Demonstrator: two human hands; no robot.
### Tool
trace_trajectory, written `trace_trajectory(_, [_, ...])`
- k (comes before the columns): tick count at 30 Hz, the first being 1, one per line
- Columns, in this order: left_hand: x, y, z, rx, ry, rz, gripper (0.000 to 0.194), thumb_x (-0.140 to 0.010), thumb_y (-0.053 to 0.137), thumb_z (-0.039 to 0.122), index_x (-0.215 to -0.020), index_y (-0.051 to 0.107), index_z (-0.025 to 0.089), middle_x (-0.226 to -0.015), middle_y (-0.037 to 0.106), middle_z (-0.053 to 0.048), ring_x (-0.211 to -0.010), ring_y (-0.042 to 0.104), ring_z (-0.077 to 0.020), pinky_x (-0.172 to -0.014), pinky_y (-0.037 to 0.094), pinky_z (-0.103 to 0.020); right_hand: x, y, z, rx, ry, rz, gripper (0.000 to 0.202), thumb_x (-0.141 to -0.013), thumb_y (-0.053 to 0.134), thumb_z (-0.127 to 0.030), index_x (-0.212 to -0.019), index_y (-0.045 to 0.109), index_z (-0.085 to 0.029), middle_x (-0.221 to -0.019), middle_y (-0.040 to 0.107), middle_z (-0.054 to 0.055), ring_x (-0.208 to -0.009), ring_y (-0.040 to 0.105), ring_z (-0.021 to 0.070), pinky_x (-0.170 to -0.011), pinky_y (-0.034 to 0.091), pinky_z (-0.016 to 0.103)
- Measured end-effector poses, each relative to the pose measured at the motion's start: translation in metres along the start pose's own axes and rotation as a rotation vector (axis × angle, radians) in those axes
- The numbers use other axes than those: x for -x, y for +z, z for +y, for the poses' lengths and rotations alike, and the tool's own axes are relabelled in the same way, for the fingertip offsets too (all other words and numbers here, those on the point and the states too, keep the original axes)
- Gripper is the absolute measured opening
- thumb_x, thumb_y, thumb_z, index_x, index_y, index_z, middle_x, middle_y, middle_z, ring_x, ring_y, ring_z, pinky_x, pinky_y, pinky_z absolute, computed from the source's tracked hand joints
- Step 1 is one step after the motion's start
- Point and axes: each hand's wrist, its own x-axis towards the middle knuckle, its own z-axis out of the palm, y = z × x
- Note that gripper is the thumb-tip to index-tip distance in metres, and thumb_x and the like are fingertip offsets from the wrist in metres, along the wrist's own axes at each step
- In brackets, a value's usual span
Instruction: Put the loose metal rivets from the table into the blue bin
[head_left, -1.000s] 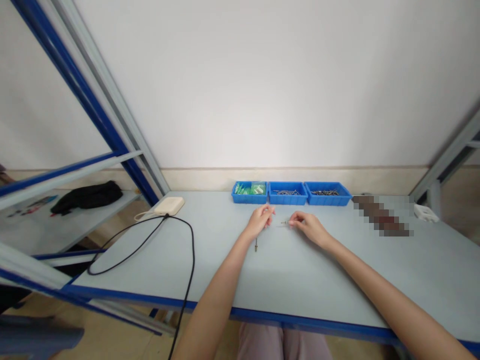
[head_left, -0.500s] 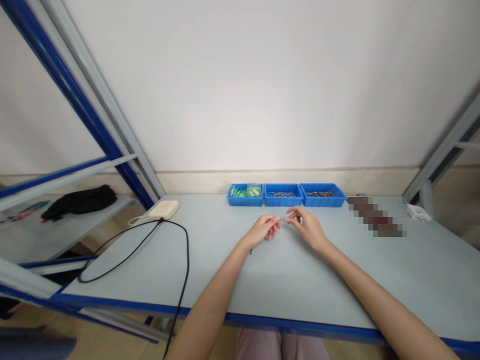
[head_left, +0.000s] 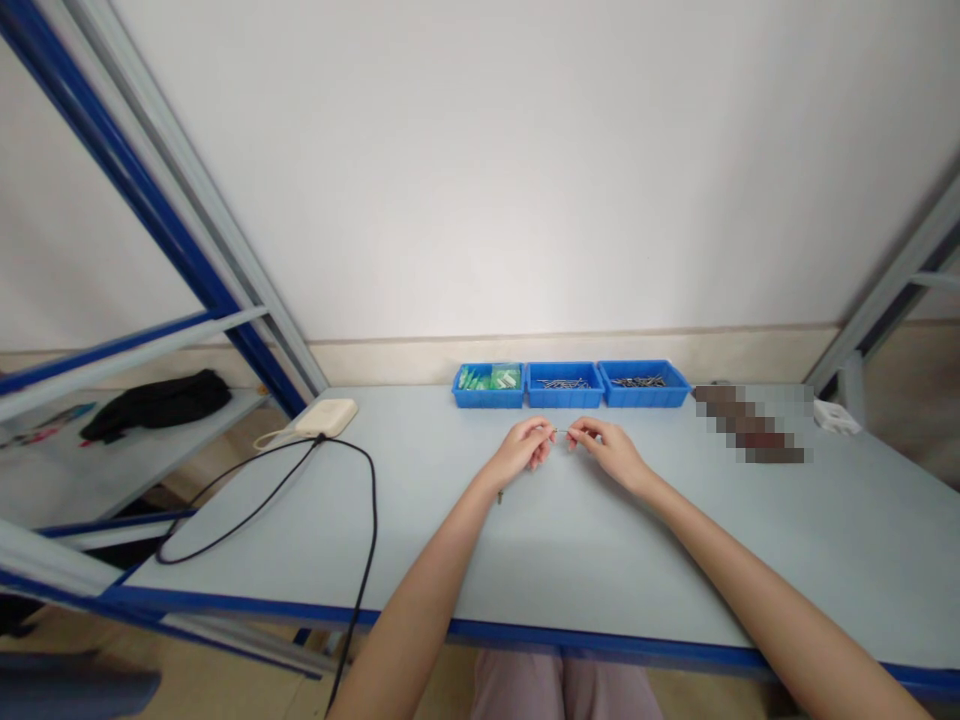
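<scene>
Over the middle of the table, my left hand [head_left: 523, 448] and my right hand [head_left: 611, 455] face each other with fingertips a short gap apart. A thin metal piece [head_left: 561, 431], like a slim pin or screw, spans that gap. Thumb and fingers of the right hand pinch one end; the left fingertips close on the other end and cover it. Its exact kind is too small to make out. Beside my left wrist, a small dark metal piece [head_left: 500, 497] lies on the tabletop.
Behind the hands stand a blue bin [head_left: 487, 399] with green packets, a second blue bin [head_left: 564, 399] with silvery thin metal pieces and a third blue bin [head_left: 645, 398] with darker ones. A white box [head_left: 327, 417] and black cable [head_left: 374, 510] lie left; a blurred-out patch [head_left: 750, 425] lies right.
The right fingers, more spread before, have closed in on the thin metal piece, which now shows more clearly between the hands. The view has shifted slightly.
</scene>
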Motion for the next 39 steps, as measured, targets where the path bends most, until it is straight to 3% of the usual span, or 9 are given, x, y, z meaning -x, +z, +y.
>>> trace_trajectory(7, [-0.0001, 0.0005, 0.0007, -0.029, 0.021, 0.018, 0.039, -0.078, 0.046, 0.049, -0.058, 0.046, 0.016, -0.042, 0.038, 0.007, -0.035, 0.032, -0.0050, -0.040, 0.025, -0.019, 0.0025, 0.0005, -0.0040, -0.022, -0.004, 0.000, 0.035, -0.087, 0.042, -0.041, -0.064, 0.055, -0.018, -0.061, 0.058, 0.000, -0.060, 0.050, 0.0143, -0.060, 0.033, 0.025])
trace_trajectory(15, [0.0021, 0.0002, 0.0084, -0.018, 0.028, 0.042, 0.033, -0.077, 0.050, 0.049, -0.076, 0.053, 0.016, -0.045, 0.041, 0.008, -0.036, 0.033, -0.0059, -0.039, 0.024, -0.019, 0.0012, 0.0013, -0.0039, -0.044, 0.010, 0.057, 0.024, -0.084, 0.048, -0.039, -0.081, 0.062, -0.019, -0.075, 0.064, 0.001, -0.061, 0.050, 0.0141, -0.062, 0.036, 0.025])
trace_trajectory(22, [0.0028, 0.0000, 0.0082, -0.080, 0.045, 0.043, 0.042, -0.079, 0.047, 0.051, -0.056, 0.047, 0.016, -0.039, 0.037, 0.007, -0.036, 0.031, -0.0052, -0.042, 0.023, -0.021, 0.0022, 0.0007, -0.0035, -0.041, 0.008, -0.007, 0.033, -0.085, 0.044, -0.042, -0.066, 0.057, -0.018, -0.063, 0.059, 0.000, -0.058, 0.048, 0.0136, -0.059, 0.035, 0.025])
trace_trajectory(30, [0.0026, -0.0010, 0.0075, -0.034, 0.034, 0.070, 0.033, -0.077, 0.052, 0.049, -0.075, 0.054, 0.016, -0.044, 0.041, 0.008, -0.036, 0.033, -0.0057, -0.041, 0.024, -0.019, 0.0016, 0.0001, -0.0069, -0.021, 0.006, 0.083, 0.024, -0.082, 0.050, -0.040, -0.082, 0.064, -0.020, -0.080, 0.065, 0.002, -0.062, 0.051, 0.0140, -0.062, 0.036, 0.025])
trace_trajectory(36, [0.0004, -0.0002, 0.0041, -0.063, 0.036, 0.055, 0.041, -0.078, 0.049, 0.051, -0.056, 0.046, 0.016, -0.042, 0.036, 0.007, -0.037, 0.031, -0.0048, -0.041, 0.023, -0.020, 0.0043, -0.0006, -0.0097, 0.036, 0.003, 0.046, 0.032, -0.085, 0.044, -0.040, -0.067, 0.058, -0.018, -0.065, 0.060, 0.001, -0.057, 0.048, 0.0131, -0.057, 0.032, 0.025])
trace_trajectory(39, [0.0006, 0.0011, 0.0060, -0.058, 0.024, 0.067, 0.041, -0.076, 0.050, 0.053, -0.057, 0.046, 0.017, -0.042, 0.036, 0.007, -0.036, 0.030, -0.0048, -0.041, 0.023, -0.020, 0.0039, 0.0003, -0.0083, 0.035, 0.008, 0.048, 0.032, -0.086, 0.044, -0.040, -0.069, 0.059, -0.018, -0.066, 0.060, 0.001, -0.057, 0.048, 0.0133, -0.057, 0.032, 0.025])
